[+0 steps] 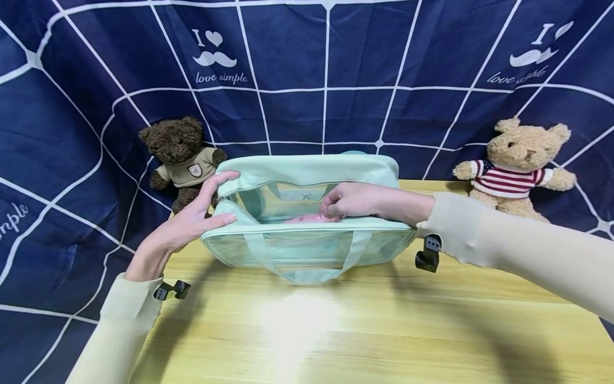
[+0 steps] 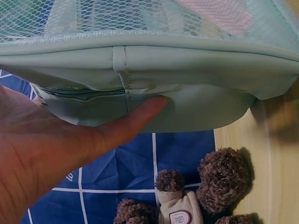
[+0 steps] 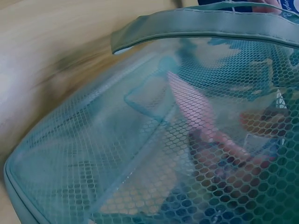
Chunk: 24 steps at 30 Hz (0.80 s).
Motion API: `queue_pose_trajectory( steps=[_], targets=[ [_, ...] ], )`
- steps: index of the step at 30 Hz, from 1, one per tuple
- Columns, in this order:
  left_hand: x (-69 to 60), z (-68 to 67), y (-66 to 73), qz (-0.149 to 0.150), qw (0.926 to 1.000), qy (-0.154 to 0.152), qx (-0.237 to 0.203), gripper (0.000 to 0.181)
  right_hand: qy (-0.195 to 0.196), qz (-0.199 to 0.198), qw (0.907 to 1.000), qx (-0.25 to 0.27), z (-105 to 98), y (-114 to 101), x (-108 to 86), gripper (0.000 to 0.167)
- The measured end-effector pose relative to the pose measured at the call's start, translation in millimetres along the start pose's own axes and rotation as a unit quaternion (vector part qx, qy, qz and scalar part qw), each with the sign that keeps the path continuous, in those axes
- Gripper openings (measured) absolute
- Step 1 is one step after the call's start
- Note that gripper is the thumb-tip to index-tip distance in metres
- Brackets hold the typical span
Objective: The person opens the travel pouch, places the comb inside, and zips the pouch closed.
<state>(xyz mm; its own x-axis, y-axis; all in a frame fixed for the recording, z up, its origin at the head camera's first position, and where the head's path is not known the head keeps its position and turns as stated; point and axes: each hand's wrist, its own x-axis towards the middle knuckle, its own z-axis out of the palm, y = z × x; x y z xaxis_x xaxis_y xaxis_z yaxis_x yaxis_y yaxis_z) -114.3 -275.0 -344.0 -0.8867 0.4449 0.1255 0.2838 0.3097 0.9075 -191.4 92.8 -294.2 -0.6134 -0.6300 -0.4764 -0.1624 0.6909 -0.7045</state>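
Note:
A mint-green zippered bag (image 1: 307,170) with clear and mesh panels stands on the table, its top unzipped. At the bag's left end my left hand (image 1: 196,216) holds the rim, thumb on the front edge and a finger over the back edge. In the left wrist view a digit of the left hand (image 2: 70,144) lies along the bag's end wall. My right hand (image 1: 357,200) reaches into the opening, fingers curled, and pinches a pink patterned item (image 1: 307,218). Through mesh in the right wrist view the pink item (image 3: 191,100) appears blurred; its kind cannot be told.
A dark brown teddy bear (image 1: 179,154) sits left of the bag; a light one in a striped sweater (image 1: 515,176) sits at the right. Behind hangs a navy cloth (image 1: 297,117) with white lines. The bag's handle (image 1: 312,276) droops onto the wooden table (image 1: 384,330).

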Motion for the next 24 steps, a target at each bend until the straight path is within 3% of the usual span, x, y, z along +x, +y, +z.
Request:
queue_pose_trajectory(
  steps=[3,8,13,18,24],
  targets=[
    [0.2,0.0,0.8,-0.001,1.0000,0.001,-0.001,0.078,0.013,0.011,0.9997,-0.019,-0.9,-0.5,-4.9,0.026],
    [-0.3,0.3,0.2,0.001,1.0000,0.003,-0.001,0.077,0.013,0.010,0.9998,-0.007,-1.6,-2.6,-11.9,0.020],
    [0.0,2.5,-2.4,0.005,0.9999,0.010,-0.010,0.075,0.007,-0.012,0.9999,0.008,-1.1,-13.9,-32.4,0.020],
    [-3.9,4.8,-3.8,0.013,0.9990,0.028,-0.032,0.071,0.041,-0.053,0.9953,0.070,0.3,-27.2,-54.8,0.026],
    [-12.8,8.7,-5.8,0.028,0.9952,0.050,-0.079,0.070,0.081,-0.119,0.9810,0.130,-1.0,-35.0,-67.9,0.030]
  ],
)
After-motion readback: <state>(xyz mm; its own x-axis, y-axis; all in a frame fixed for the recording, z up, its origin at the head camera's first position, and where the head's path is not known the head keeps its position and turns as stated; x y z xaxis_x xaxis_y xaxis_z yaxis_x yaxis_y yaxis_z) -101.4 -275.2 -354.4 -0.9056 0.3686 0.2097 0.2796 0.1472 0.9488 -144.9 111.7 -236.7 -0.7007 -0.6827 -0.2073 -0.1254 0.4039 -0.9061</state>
